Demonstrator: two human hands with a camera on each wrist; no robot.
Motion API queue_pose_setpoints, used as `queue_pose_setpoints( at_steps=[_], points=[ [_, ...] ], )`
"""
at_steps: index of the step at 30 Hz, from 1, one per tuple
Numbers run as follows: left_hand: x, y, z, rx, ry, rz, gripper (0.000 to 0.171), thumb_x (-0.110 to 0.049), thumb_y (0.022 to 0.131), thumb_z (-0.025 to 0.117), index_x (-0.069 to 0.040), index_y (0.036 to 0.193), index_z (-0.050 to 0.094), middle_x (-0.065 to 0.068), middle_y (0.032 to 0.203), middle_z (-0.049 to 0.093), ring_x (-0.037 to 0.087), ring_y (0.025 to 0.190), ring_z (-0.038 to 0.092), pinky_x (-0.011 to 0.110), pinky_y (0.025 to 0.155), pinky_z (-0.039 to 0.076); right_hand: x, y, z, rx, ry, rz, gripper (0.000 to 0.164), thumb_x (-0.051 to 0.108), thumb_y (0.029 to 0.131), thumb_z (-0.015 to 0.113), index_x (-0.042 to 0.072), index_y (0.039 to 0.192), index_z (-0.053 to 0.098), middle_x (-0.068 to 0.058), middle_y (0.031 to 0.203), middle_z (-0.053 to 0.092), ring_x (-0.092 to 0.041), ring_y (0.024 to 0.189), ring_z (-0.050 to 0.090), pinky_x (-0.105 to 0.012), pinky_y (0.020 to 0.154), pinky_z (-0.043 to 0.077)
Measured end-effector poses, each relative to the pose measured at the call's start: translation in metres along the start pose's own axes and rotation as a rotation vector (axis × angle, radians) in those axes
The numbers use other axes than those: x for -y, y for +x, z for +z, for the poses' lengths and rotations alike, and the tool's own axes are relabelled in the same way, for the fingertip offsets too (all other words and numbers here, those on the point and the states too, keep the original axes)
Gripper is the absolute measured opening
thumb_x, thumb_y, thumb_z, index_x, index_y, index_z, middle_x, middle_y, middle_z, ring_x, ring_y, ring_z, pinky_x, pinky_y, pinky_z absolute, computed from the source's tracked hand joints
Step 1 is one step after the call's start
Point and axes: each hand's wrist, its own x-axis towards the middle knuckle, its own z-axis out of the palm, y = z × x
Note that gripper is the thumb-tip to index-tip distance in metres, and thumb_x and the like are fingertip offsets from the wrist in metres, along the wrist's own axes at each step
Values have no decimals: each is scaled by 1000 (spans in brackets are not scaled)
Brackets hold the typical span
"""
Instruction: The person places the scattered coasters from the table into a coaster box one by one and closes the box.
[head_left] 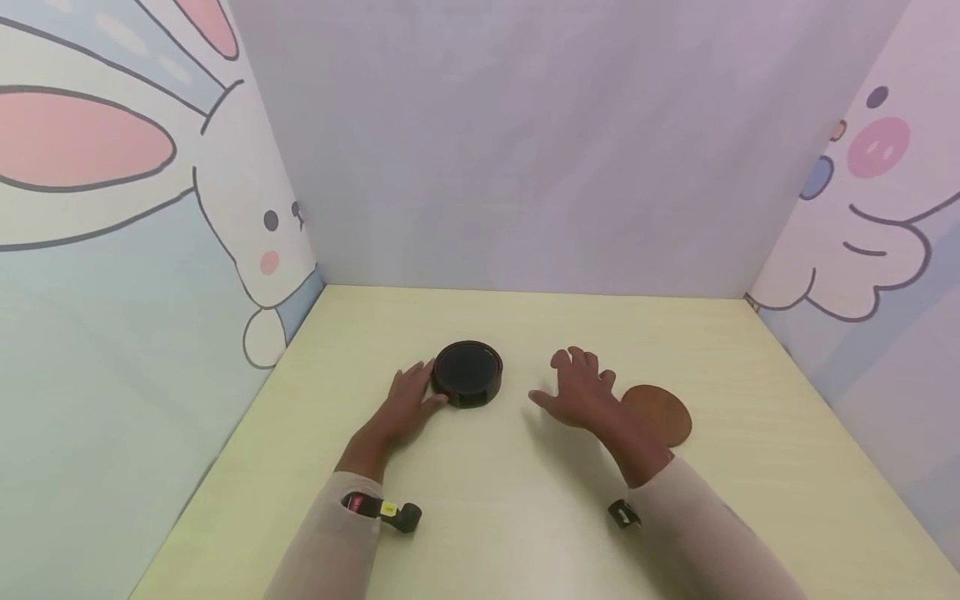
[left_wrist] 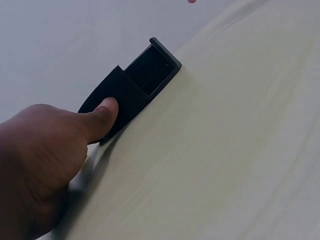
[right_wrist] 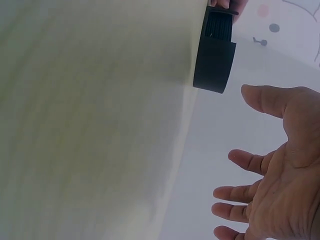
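A round black coaster holder (head_left: 468,372) sits on the table, with a notch in its wall facing the person. Through that notch, the left wrist view shows the edges of a dark stack (left_wrist: 151,70). My left hand (head_left: 409,403) grips the holder's left side, thumb (left_wrist: 108,107) against the wall and fingers round the far side, partly hidden. Apart from the holder, to its right, my right hand (head_left: 579,392) hovers with fingers spread and holds nothing. A brown round coaster (head_left: 660,414) lies flat beside the right wrist, which covers part of its left edge.
The pale wooden table (head_left: 495,517) is bounded by a plain back wall (head_left: 517,150). Side walls carry a cartoon rabbit (head_left: 225,183) on the left and a cartoon pig (head_left: 862,217) on the right. Both wrists wear small black cameras.
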Motion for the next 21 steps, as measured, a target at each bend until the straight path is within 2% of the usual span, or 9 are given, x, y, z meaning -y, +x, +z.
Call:
queue_pose_setpoints(
  at_steps=[7,13,16,18,20,21],
  points=[
    [1,1,1,5,10,2,81,-45,113,55,-7,175,19,17,181,29,42,172,15,64,140,1,-19,-6,-6,-20,31,32,66,52,99,71,5,142,52,-25,163,42,-51,152,34,-80,111,34],
    [0,2,0,2,14,-3,81,-44,113,55,-7,175,19,16,181,28,41,172,14,62,141,0,-41,-14,-18,13,80,55,67,55,101,67,5,143,53,-25,162,42,-53,148,36,-80,110,35],
    [0,1,0,2,14,-2,81,-44,113,55,-7,175,19,16,181,28,41,172,14,63,141,0,-51,-21,-26,47,38,104,70,67,100,63,14,146,52,-20,162,42,-55,131,50,-69,95,48],
    [0,1,0,6,11,-1,81,-44,113,55,-8,176,19,15,181,28,41,172,14,62,141,-1,-58,-26,-30,66,11,133,73,74,98,60,20,147,53,-17,162,42,-55,120,57,-60,82,52],
    [1,1,0,8,8,-1,80,-44,113,55,-7,175,19,15,181,28,41,172,14,62,141,-2,-65,-29,-32,76,-8,154,74,79,97,58,24,147,53,-16,163,42,-55,118,58,-55,77,53],
    [1,1,0,9,8,-1,80,-44,113,55,-7,175,19,16,181,28,41,172,14,62,141,-2,-68,-30,-33,75,3,150,75,78,97,58,23,147,52,-17,164,41,-55,124,55,-58,79,53]
  ],
)
